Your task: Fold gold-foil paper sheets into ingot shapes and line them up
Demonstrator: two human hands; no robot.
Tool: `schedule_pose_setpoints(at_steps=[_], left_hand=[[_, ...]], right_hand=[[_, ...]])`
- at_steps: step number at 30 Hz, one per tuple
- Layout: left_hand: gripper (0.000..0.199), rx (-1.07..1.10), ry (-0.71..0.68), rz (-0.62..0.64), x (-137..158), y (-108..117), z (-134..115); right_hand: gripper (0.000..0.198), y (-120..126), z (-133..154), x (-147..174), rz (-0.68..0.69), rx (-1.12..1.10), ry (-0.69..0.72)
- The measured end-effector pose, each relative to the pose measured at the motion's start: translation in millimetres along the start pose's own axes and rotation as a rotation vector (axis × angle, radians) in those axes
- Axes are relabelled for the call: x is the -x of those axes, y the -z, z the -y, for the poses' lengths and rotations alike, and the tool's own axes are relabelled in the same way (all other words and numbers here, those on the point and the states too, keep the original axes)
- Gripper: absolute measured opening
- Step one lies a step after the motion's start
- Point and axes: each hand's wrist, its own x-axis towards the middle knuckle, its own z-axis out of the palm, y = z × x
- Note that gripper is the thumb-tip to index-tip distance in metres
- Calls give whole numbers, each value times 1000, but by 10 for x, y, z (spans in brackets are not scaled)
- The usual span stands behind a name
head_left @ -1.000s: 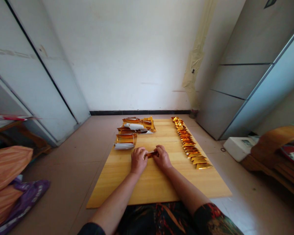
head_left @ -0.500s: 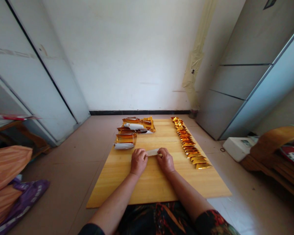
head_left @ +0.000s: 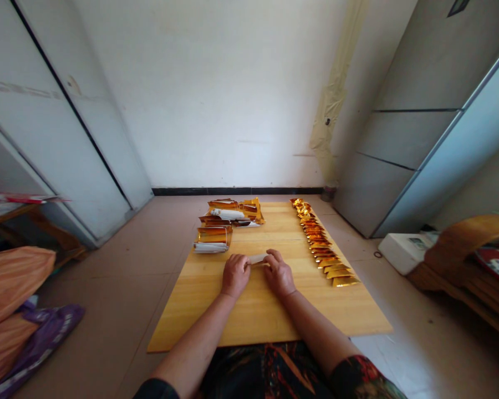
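Between my hands, over the middle of the wooden board (head_left: 216, 310), is a narrow whitish folded strip (head_left: 258, 259), perhaps the back of a foil sheet. My left hand (head_left: 235, 274) is closed on its left end, fingers bent. At the right end, my right hand (head_left: 279, 272) grips it, thumb underneath and index finger raised along the top. Beyond my left hand lie stacks of gold foil sheets (head_left: 213, 235) with white undersides. Along the board's right side runs a row of folded gold foil pieces (head_left: 320, 244), overlapping one another.
A white wall (head_left: 233, 100) rises behind the board. To the right stand a grey refrigerator (head_left: 382, 188), a white box (head_left: 403, 252) and wooden furniture (head_left: 461, 277). On the left are a pale cabinet (head_left: 66, 138), an orange cloth or bag (head_left: 12, 282) and a purple bag (head_left: 54, 332).
The fingers of my right hand have shifted slightly along the strip, and its index finger has lifted. My left hand stays nearly in place. The foil stacks and row are unchanged.
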Motion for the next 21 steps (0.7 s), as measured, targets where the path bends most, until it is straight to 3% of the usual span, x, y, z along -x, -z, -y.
schedule_pose_setpoints(at_steps=[16,19,21], left_hand=[[16,3,10,-20,2,8,-7],[18,-41,-19,-52,21,69,-95],[17,-63,-89,9,36,102,-154]], right_hand=[[14,35,54,-23,23,171,-135],[17,53,66,-19,11,186,-135],[19,59,68,-16,6,181,-134]])
